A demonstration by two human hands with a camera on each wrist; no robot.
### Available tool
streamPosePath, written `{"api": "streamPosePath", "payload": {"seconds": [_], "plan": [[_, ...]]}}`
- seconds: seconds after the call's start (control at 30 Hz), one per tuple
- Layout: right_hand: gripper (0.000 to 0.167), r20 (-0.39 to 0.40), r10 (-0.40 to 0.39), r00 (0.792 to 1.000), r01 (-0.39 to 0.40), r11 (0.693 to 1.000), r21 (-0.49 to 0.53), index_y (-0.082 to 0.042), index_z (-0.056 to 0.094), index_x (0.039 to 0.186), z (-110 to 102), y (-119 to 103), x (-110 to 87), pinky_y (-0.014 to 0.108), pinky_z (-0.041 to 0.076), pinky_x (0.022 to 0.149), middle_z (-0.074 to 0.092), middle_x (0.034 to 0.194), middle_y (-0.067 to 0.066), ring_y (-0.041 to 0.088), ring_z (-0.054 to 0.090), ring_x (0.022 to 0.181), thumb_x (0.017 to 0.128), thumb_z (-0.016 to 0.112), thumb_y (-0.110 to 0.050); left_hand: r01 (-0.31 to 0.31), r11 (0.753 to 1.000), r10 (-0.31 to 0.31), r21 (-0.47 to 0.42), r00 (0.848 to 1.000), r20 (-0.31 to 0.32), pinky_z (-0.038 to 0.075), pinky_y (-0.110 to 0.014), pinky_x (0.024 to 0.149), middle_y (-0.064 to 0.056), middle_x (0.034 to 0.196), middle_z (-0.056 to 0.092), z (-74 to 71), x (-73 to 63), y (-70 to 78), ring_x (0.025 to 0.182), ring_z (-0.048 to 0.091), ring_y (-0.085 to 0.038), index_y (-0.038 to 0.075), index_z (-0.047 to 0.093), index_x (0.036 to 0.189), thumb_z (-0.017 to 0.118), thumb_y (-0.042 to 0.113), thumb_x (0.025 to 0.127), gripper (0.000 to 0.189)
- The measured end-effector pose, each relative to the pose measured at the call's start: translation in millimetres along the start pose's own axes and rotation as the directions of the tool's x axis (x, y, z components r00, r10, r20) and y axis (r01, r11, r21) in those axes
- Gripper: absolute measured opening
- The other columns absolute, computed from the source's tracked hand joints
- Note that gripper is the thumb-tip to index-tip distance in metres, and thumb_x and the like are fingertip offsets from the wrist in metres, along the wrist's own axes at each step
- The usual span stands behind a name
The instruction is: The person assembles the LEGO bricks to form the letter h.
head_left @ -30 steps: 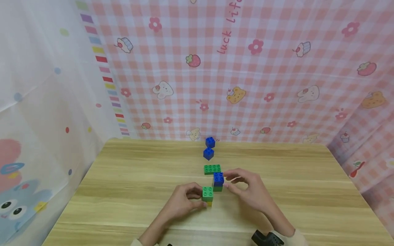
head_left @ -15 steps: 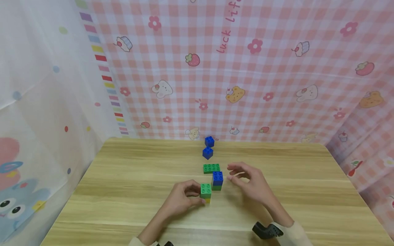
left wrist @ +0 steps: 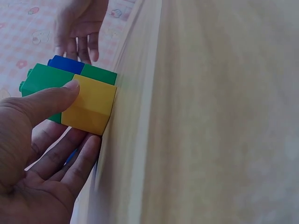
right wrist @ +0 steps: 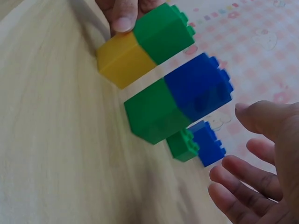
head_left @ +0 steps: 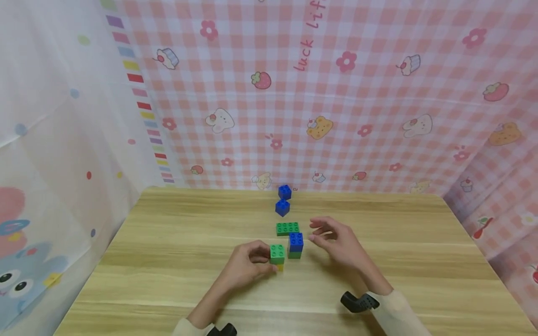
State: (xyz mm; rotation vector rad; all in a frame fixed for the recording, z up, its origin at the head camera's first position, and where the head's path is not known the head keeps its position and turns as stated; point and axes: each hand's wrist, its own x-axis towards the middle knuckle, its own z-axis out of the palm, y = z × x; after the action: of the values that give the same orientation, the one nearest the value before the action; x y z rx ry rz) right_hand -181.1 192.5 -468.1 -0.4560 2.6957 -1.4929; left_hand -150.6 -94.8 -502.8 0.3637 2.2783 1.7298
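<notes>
My left hand (head_left: pixel 248 261) grips a two-brick stack, a green brick (head_left: pixel 277 252) on top of a yellow brick (left wrist: pixel 91 102). In the left wrist view the thumb lies across the near side, with the fingers around the far side. Just right of it, a second stack stands upright on the table: a blue brick (head_left: pixel 296 240) over a green brick (right wrist: pixel 152 112). To the right of that stack is my right hand (head_left: pixel 338 238), fingers relaxed and apart, holding nothing. A gap shows between its thumb tip and the blue brick in the right wrist view.
Behind the stacks lies a long green brick (head_left: pixel 287 228). Farther back, near the table's (head_left: pixel 189 224) rear edge, are two blue bricks, one nearer (head_left: pixel 282 208) and one farther (head_left: pixel 285 192). A checked cloth (head_left: pixel 294 102) hangs behind the table.
My right hand has come off the blue-topped stack and drawn back to the right. The left hand has shifted its green and yellow stack slightly left and away from me.
</notes>
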Motion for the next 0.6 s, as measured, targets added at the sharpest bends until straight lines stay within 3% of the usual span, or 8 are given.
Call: {"api": "streamPosePath", "payload": {"seconds": [0.6], "plan": [[0.045, 0.068, 0.062, 0.996, -0.062, 0.998, -0.005, -0.009, 0.061, 0.138, 14.8, 19.8, 22.3, 0.046, 0.057, 0.102, 0.069, 0.129, 0.009, 0.024, 0.067, 0.114, 0.097, 0.073, -0.022, 0.002, 1.0, -0.002, 0.003, 1.0, -0.006, 0.063, -0.025, 0.087, -0.012, 0.112, 0.074, -8.8, 8.9, -0.2, 0.097, 0.075, -0.021, 0.005, 0.07, 0.112, 0.087, 0.01, 0.079, 0.037]]}}
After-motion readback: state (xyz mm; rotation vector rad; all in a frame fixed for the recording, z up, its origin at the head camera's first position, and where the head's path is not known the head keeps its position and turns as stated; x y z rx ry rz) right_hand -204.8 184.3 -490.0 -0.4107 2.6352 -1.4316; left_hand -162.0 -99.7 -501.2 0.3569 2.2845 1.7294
